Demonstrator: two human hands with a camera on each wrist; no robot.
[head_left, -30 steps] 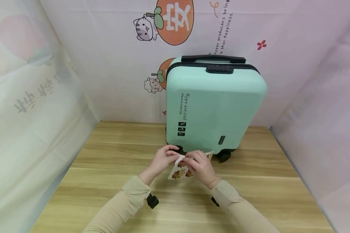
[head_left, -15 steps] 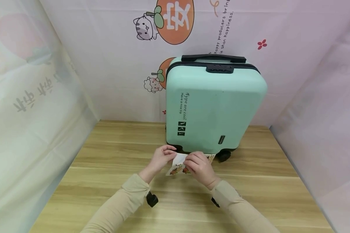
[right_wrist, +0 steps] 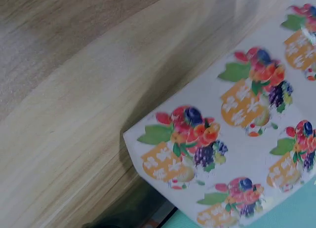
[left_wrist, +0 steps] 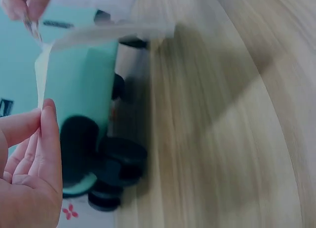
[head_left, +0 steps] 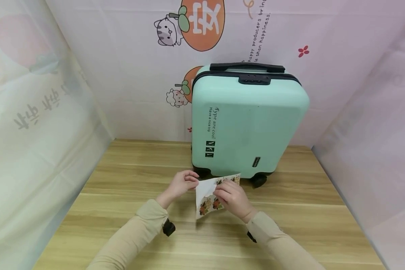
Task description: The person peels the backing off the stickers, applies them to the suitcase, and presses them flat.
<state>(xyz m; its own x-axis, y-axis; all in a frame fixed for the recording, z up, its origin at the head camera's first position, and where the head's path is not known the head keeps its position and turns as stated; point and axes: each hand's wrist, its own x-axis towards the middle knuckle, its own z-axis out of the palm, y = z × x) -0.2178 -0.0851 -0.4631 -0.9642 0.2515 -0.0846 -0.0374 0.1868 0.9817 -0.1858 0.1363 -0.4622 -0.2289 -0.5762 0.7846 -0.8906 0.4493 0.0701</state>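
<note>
A white sheet of fruit-basket stickers (head_left: 206, 186) is held between both hands in front of the suitcase. In the head view, my left hand (head_left: 179, 186) pinches its upper left corner between thumb and fingers. My right hand (head_left: 234, 199) has thumb and fingertips pinched together over the sheet's middle, at the edge of a blank white area; cannot tell whether a loose sticker is in that pinch. The left wrist view shows the sheet edge-on above the left hand (left_wrist: 29, 173). Rows of colourful stickers (right_wrist: 197, 144) face the right wrist camera, where the right hand is out of sight.
A mint-green suitcase (head_left: 246, 127) stands upright on its black wheels (head_left: 259, 180) just behind the hands. Under it lies a wood-grain table (head_left: 148, 161). Printed cloth walls (head_left: 131, 75) enclose the back and both sides.
My left hand has shifted left with its corner of the sheet. The sheet's lower left corner now hangs lower, and more blank white shows. My right hand has moved only slightly.
</note>
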